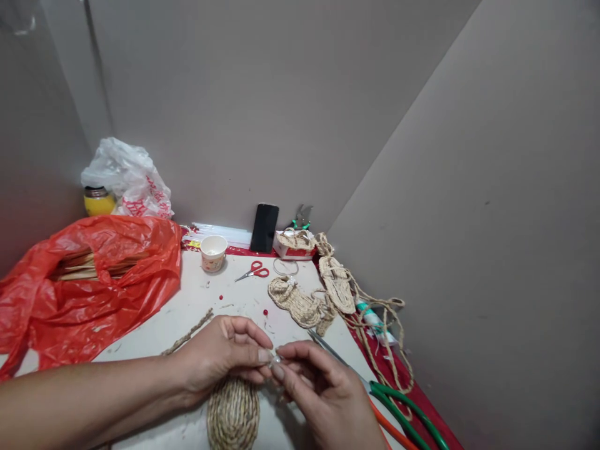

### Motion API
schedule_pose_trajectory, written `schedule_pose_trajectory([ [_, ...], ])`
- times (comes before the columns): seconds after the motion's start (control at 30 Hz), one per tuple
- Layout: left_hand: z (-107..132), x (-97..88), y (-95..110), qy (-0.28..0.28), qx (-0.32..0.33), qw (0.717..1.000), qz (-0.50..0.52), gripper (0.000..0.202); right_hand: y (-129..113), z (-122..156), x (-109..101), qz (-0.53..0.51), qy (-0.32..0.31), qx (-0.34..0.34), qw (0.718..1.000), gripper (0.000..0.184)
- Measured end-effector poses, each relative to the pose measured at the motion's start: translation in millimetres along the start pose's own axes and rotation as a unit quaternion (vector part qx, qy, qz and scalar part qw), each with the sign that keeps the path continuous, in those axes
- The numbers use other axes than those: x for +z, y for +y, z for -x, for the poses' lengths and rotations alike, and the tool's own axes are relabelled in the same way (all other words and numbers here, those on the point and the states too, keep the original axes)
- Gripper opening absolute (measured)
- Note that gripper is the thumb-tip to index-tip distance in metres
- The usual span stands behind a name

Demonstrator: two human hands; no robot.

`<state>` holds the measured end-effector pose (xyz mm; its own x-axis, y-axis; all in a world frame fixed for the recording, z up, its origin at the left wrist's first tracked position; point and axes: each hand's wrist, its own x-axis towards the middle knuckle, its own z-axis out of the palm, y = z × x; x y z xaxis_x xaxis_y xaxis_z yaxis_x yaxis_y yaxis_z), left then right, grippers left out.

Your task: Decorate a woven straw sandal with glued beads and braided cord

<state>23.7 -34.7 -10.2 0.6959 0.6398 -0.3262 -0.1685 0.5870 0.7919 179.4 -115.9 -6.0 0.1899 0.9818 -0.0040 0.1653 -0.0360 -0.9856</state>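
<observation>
My left hand (224, 356) and my right hand (323, 390) meet over the white table (187, 312), fingertips pinched together on a tiny pale thing (275, 360) that I cannot make out. Under them lies an oval woven straw sole (233, 415). A braided straw cord (187, 334) runs out from behind my left hand. A thin metal tool (328, 350) with green handles (403, 409) lies just past my right hand. Small woven straw sandals (300, 303) sit further back.
A red plastic bag (94, 287) with straw strips fills the left. Behind it are a white bag (129, 178) and a yellow jar (98, 201). A paper cup (214, 252), red scissors (255, 270), a black phone (264, 227) and loose straw cords (379, 325) lie near the walls.
</observation>
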Motion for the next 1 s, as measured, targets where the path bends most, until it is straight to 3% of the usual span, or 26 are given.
schedule_pose_trajectory([
  [0.1,0,-2.1,-2,0.018,-0.011,1.0,0.017,0.035,4,-2,-2,0.147,0.002,-0.097,0.984,0.008],
  [0.2,-1,-3.7,-2,0.036,-0.009,0.999,0.019,0.036,8,-3,-3,0.263,-0.001,-0.206,0.943,0.005],
  [0.27,-1,-4.6,-1,0.039,-0.005,0.999,0.009,0.035,11,-5,-6,0.294,-0.006,-0.231,0.927,0.006],
  [0.33,-1,-5.4,2,0.039,0.003,0.999,-0.003,0.033,14,-9,-11,0.291,0.01,-0.213,0.933,0.005],
  [0.43,-1,-6.6,6,0.037,0.0,0.999,-0.014,0.028,13,-15,-20,0.221,0.055,-0.119,0.967,0.011],
  [0.53,-2,-7.2,7,0.017,-0.034,0.999,-0.008,0.019,7,-15,-22,0.106,0.046,-0.022,0.993,0.023],
  [0.6,-2,-6.6,7,-0.002,-0.058,0.998,-0.007,0.018,2,-12,-19,0.08,0.025,-0.005,0.996,0.024],
  [0.73,3,-3.4,6,-0.029,-0.068,0.996,-0.05,0.028,-4,-2,-9,0.139,-0.014,-0.061,0.988,0.015],
  [0.87,8,-0.3,2,-0.032,-0.009,0.986,-0.161,0.029,-6,4,-2,0.216,-0.045,-0.136,0.966,0.012],
  [1.0,10,2.0,3,-0.006,0.029,0.971,-0.238,0.025,-10,4,3,0.25,-0.067,-0.16,0.953,0.012],
])
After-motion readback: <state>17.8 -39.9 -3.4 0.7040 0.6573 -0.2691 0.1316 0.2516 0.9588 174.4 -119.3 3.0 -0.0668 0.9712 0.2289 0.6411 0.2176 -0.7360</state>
